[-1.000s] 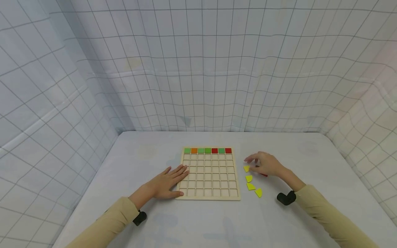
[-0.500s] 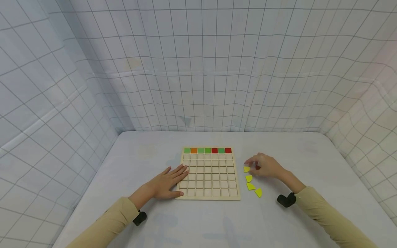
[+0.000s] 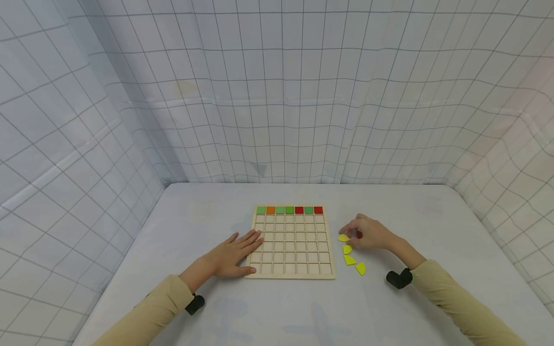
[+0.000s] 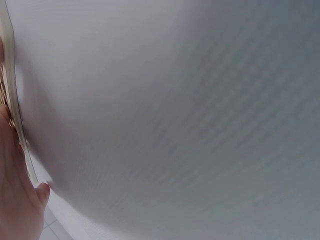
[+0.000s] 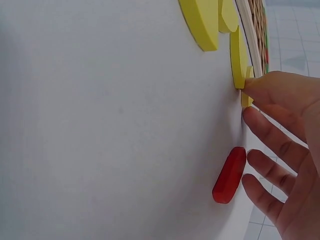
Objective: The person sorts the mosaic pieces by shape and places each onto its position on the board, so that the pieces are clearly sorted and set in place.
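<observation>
A pale wooden grid board (image 3: 291, 276) lies on the table. My left hand (image 3: 231, 254) rests flat on its left edge, fingers spread over the frame. Right of the board, my right hand (image 3: 371, 231) pinches the farthest yellow quarter-circle piece (image 3: 343, 238) between thumb and fingertips. In the right wrist view that yellow piece (image 5: 248, 97) is partly hidden behind the thumb. Several other yellow pieces (image 5: 238, 57) lie nearer, one close by the thumb. A red piece (image 5: 230, 175) with rounded ends sits on the table beside the curled outer fingers; only a bit shows in the head view.
Green, orange and red squares (image 3: 290, 210) fill the board's far row. The nearest yellow piece (image 3: 360, 268) lies off the board's lower right corner. A white cloth-covered table (image 3: 277, 312) runs up to a hanging checked curtain (image 3: 277, 120).
My right fingers have closed in on the farthest yellow piece, which has turned and slid slightly toward the board. The red piece now shows less in the head view. My left hand has stayed put.
</observation>
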A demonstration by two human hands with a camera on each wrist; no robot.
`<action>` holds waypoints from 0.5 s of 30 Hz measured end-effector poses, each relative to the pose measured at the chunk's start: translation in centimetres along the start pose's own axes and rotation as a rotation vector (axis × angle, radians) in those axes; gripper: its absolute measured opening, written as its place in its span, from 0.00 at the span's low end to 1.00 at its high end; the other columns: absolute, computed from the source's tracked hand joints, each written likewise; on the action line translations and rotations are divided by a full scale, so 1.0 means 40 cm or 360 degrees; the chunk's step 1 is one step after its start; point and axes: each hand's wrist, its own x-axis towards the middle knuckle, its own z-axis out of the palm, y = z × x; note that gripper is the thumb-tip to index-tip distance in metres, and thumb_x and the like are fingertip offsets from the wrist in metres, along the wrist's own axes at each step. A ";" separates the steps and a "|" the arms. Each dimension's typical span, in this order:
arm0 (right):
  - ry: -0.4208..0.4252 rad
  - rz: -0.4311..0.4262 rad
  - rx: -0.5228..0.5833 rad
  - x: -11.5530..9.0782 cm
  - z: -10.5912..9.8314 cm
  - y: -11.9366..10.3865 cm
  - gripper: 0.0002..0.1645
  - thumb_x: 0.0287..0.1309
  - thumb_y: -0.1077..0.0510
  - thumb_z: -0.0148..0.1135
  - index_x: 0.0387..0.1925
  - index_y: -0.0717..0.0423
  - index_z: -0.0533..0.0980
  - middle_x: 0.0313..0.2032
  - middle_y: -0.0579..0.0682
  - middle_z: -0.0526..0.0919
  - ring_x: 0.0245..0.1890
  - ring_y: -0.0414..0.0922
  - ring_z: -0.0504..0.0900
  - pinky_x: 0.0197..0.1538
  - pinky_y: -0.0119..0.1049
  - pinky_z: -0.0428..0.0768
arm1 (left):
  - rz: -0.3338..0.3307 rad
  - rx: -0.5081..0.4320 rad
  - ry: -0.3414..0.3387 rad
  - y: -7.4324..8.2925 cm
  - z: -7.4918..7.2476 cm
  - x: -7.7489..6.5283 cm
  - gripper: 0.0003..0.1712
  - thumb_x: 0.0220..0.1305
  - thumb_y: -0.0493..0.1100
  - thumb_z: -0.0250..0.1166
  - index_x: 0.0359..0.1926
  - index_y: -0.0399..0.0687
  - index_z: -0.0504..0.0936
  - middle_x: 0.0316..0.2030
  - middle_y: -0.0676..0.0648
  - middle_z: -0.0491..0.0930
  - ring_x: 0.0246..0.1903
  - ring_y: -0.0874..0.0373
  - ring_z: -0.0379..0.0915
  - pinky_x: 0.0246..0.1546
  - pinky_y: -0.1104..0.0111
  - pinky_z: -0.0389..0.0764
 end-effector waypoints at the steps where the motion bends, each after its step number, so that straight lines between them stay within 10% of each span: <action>1: -0.0008 0.0000 0.0000 0.000 -0.001 0.001 0.15 0.51 0.56 0.69 0.43 0.47 0.85 0.30 0.35 0.79 0.30 0.37 0.68 0.30 0.26 0.68 | -0.0002 0.0001 -0.0003 0.000 0.000 0.000 0.46 0.66 0.66 0.51 0.76 0.48 0.49 0.76 0.43 0.45 0.75 0.46 0.42 0.70 0.42 0.48; 15: 0.0028 0.0033 -0.0097 -0.007 -0.005 0.012 0.13 0.48 0.52 0.73 0.38 0.47 0.86 0.29 0.35 0.78 0.30 0.35 0.68 0.30 0.26 0.68 | 0.0001 -0.0001 0.0008 -0.002 0.004 0.000 0.47 0.66 0.66 0.51 0.76 0.48 0.48 0.76 0.43 0.44 0.75 0.47 0.41 0.70 0.42 0.48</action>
